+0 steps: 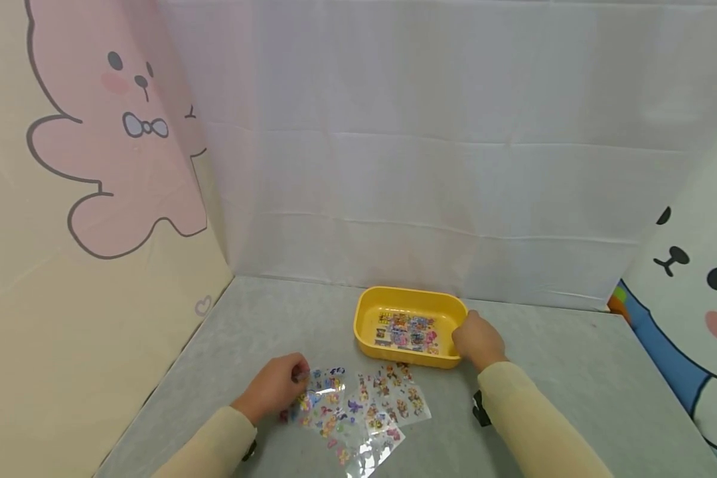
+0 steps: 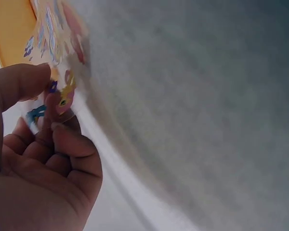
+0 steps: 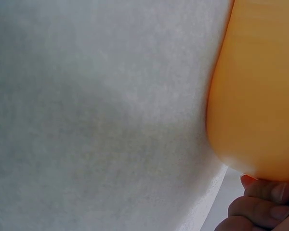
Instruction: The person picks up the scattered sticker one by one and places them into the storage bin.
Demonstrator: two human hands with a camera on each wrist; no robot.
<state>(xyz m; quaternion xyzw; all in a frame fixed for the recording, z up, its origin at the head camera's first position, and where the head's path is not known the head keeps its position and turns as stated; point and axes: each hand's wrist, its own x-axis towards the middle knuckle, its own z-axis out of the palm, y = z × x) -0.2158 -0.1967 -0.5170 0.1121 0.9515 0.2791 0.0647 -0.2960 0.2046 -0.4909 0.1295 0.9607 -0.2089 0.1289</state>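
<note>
My left hand (image 1: 277, 385) pinches the left edge of a clear sticker sheet (image 1: 324, 410) printed with small colourful figures. In the left wrist view, part of that sheet (image 2: 66, 98) shows between thumb and fingers. More clear sticker sheets (image 1: 417, 402) lie to its right, partly overlapping it. Behind them stands a yellow plastic basket (image 1: 367, 345), with a sheet of colourful stickers (image 1: 407, 333) lying flat inside. At the basket's right end, my right hand (image 1: 480, 340) grips the rim. The right wrist view has the basket's outer wall (image 3: 255, 96) above the curled fingers (image 3: 260, 209).
A grey cloth-like surface (image 1: 287, 312) covers the table. White sheeting (image 1: 430, 166) rises behind the basket. A cream panel with a pink bear (image 1: 131, 159) stands at left, and another panel with a white animal (image 1: 687, 279) at right.
</note>
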